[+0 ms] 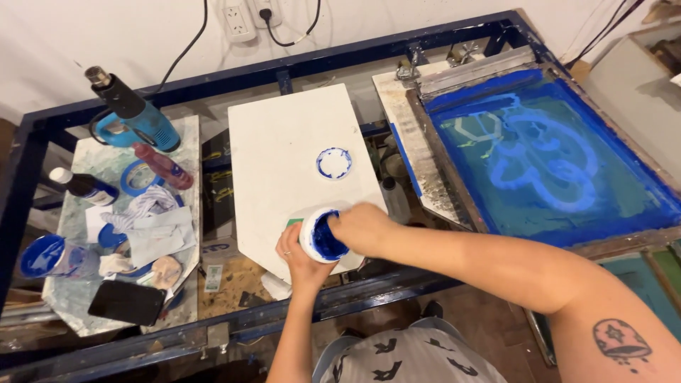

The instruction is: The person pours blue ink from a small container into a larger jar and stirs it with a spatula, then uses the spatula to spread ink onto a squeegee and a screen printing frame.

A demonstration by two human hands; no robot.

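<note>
Now the left hand (298,259) grips the open tub of blue ink (323,236), lower centre; right hand (362,227) closed, dipping in. Tilted tub could spill onto the white board (284,142).

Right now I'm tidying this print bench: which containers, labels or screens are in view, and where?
Ink tub: white, blue inside, held in left hand; right hand at its rim.
Lid: round, blue-ringed, on white board.
Phone: black, screen dark, front left.
Bottle: dark, white cap, left.
</note>
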